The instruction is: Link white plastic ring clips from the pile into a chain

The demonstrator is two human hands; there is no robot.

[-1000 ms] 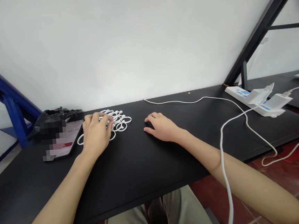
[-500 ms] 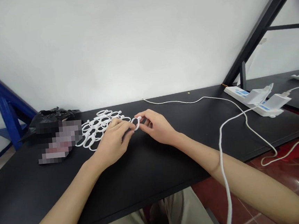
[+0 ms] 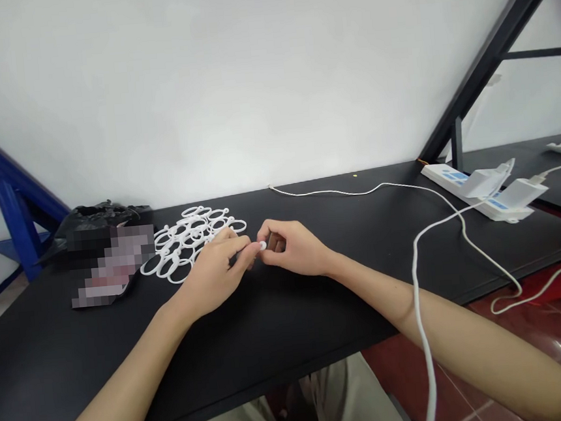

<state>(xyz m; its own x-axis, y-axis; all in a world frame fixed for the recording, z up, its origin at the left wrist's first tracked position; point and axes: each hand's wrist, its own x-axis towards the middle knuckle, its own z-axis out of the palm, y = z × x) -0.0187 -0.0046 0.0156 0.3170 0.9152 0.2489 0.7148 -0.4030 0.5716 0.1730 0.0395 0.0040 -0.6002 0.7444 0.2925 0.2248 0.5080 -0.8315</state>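
Both my hands meet over the black table [image 3: 281,328]. Between the fingertips of my left hand [image 3: 219,265] and my right hand [image 3: 296,247] is a white plastic curtain ring [image 3: 262,245]; only its small eyelet end shows, and the fingers hide the rest. Thumb and fingers of each hand are pinched closed on it. Just beyond my left hand lies a loose pile of white curtain rings [image 3: 197,233], each a hoop with a small eyelet, overlapping one another.
A crumpled black plastic bag [image 3: 101,216] with a blurred label sits left of the pile. White power strips with plugged-in adapters [image 3: 517,193] stand at the right. A white cable [image 3: 418,290] crosses in front of my right forearm. The white wall rises behind.
The held ring has turned, its hoop shape going out of sight between my fingers. Both hands have moved slightly lower, and the right fingers have curled in more.
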